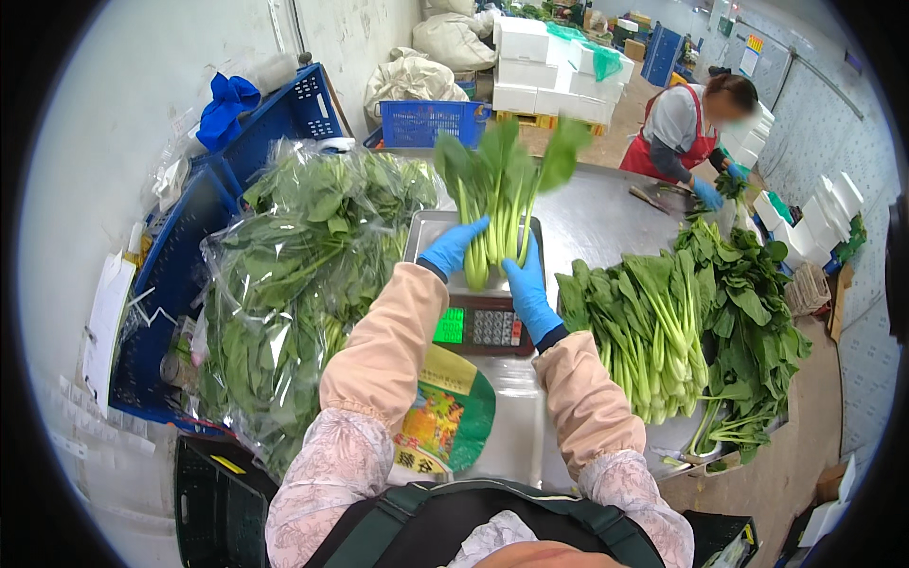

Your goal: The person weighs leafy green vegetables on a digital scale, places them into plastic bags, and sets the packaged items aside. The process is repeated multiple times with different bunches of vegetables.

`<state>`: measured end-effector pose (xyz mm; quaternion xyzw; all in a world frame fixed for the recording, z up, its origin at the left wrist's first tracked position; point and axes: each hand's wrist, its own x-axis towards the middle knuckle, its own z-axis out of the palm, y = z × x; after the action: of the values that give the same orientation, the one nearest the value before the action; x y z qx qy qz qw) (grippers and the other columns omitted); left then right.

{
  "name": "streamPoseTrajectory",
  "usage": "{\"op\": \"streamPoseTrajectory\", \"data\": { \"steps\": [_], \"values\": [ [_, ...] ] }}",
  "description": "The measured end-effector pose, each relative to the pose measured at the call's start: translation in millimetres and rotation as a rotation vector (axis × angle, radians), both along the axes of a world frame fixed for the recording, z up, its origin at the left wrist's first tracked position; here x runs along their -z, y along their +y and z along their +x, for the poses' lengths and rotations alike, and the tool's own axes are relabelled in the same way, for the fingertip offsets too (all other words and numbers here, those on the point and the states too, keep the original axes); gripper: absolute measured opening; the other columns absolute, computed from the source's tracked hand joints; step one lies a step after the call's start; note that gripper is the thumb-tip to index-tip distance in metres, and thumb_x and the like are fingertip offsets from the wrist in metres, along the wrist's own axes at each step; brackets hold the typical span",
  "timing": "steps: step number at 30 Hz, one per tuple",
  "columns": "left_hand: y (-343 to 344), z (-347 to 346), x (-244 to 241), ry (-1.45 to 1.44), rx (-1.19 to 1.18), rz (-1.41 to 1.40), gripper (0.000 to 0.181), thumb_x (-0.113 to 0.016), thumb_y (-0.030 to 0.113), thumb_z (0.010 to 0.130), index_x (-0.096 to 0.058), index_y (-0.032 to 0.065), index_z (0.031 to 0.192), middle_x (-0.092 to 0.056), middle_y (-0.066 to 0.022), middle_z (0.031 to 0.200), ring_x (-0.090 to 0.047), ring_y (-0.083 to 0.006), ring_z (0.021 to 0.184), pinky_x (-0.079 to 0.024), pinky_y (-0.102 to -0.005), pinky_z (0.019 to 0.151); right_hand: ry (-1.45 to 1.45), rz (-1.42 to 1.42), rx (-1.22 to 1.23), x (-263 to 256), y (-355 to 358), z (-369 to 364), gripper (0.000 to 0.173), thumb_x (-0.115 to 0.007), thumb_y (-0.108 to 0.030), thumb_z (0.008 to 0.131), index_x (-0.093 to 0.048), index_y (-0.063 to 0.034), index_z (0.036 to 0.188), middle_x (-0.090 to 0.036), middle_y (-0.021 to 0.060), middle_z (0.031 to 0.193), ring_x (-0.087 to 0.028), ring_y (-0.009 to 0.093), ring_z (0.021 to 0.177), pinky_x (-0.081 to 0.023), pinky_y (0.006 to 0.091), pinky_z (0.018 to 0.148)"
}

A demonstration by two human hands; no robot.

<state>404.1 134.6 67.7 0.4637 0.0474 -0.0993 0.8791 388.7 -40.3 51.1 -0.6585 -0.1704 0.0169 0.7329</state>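
Note:
My left hand [454,248], in a blue glove, grips the left side of a bunch of leafy greens with pale green stalks [497,220]. On the right side of the same bunch is my right hand [527,284], also gloved. The bunch is held above the steel pan [419,234] of a digital scale, whose green display [450,325] and keypad face me. A pile of similar greens [646,334] lies to the right on the steel table. Clear plastic bags of greens [277,284] are heaped at the left. A printed green and yellow bag [454,419] lies below the scale.
Blue crates [170,248] line the left wall. Darker greens [753,319] and a knife [671,454] lie at the table's right. Across the table, a person in a red apron [675,135] handles greens. White foam boxes [525,71] stand behind; a black crate [213,504] sits lower left.

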Motion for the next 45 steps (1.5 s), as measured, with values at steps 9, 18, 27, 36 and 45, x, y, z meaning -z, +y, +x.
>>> {"op": "streamPoseTrajectory", "data": {
  "steps": [9,18,27,36,45],
  "values": [
    [29,23,77,0.178,-0.606,1.143,0.123,-0.07,0.065,0.075,-0.012,-0.0204,0.142,-0.024,-0.0411,0.145,-0.028,-0.0501,0.136,-0.027,-0.0473,0.114,-0.243,-0.87,0.272,86,-23,36,0.084,-0.068,-0.045,0.083,-0.035,0.0043,0.143,-0.046,0.037,0.132,-0.049,0.048,0.12,-0.04,0.0517,0.101],
    [18,-246,-1,-0.12,-1.171,0.571,0.058,-0.053,0.01,0.097,-0.03,0.0054,0.15,-0.038,-0.0085,0.146,-0.044,-0.0196,0.122,-0.035,-0.0321,0.106,-0.298,-0.738,-0.17,73,-57,-149,0.065,-0.066,-0.025,0.091,-0.038,-0.0057,0.146,-0.048,0.0217,0.139,-0.047,0.038,0.126,-0.036,0.0437,0.108],
    [-26,-363,52,-0.019,-0.899,0.577,0.064,-0.053,-0.003,0.089,-0.03,0.0033,0.149,-0.038,-0.0089,0.145,-0.044,-0.0185,0.119,-0.035,-0.0314,0.104,-0.074,-0.724,-0.117,146,-78,-186,0.044,-0.055,-0.006,0.085,-0.057,-0.0088,0.129,-0.064,0.0211,0.11,-0.06,0.038,0.103,-0.048,0.043,0.09],
    [-8,-343,34,-0.05,-0.789,0.554,0.062,-0.053,-0.002,0.09,-0.034,0.0075,0.148,-0.048,-0.0076,0.123,-0.046,-0.0151,0.11,-0.038,-0.0299,0.097,-0.262,-1.043,0.222,76,-145,-187,0.051,-0.062,-0.006,0.085,-0.052,-0.0097,0.135,-0.054,0.0212,0.121,-0.054,0.038,0.108,-0.045,0.0439,0.093],
    [-34,-328,38,-0.005,-0.714,0.314,0.056,-0.049,-0.003,0.094,-0.038,0.0105,0.147,-0.053,-0.009,0.119,-0.053,-0.0148,0.105,-0.044,-0.0278,0.093,-0.552,-1.216,0.777,16,-223,-131,0.047,-0.065,-0.009,0.083,-0.055,-0.0091,0.129,-0.055,0.0199,0.117,-0.052,0.037,0.108,-0.044,0.0451,0.093]
  ]
}}
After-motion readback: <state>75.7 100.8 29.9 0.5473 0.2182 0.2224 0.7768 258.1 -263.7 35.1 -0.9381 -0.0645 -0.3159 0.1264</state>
